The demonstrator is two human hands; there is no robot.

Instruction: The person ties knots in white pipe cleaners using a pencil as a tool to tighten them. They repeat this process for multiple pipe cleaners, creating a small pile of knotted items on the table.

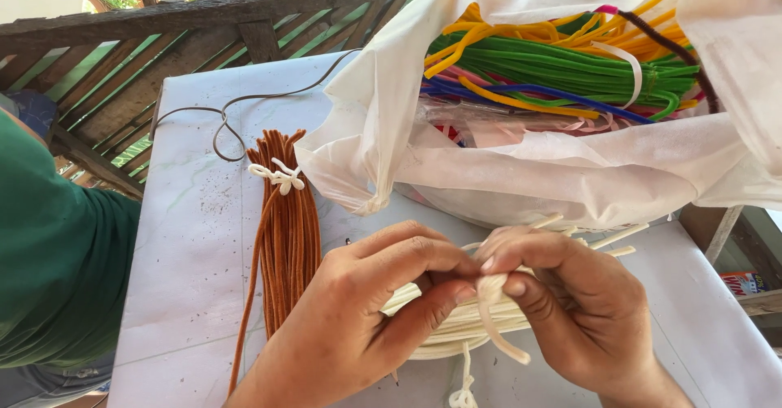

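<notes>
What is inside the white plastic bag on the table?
The white bag holds bundled pipe cleaners: green, yellow, blue, pink, one dark brown. Anything deeper is covered by the bag's folds.

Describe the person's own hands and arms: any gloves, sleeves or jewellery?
Both are bare. The left hand and the right hand have no gloves, rings or bracelets, and no sleeve shows on either wrist. The fingers have short, unpainted nails.

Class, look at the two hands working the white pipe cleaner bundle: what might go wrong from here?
1. The left hand and right hand pinch one strand of the white bundle; a slipped grip may let it spring loose.
2. The open bag of coloured stems leans close and might spill.
3. The brown bundle beside the left wrist could get swept aside.
</notes>
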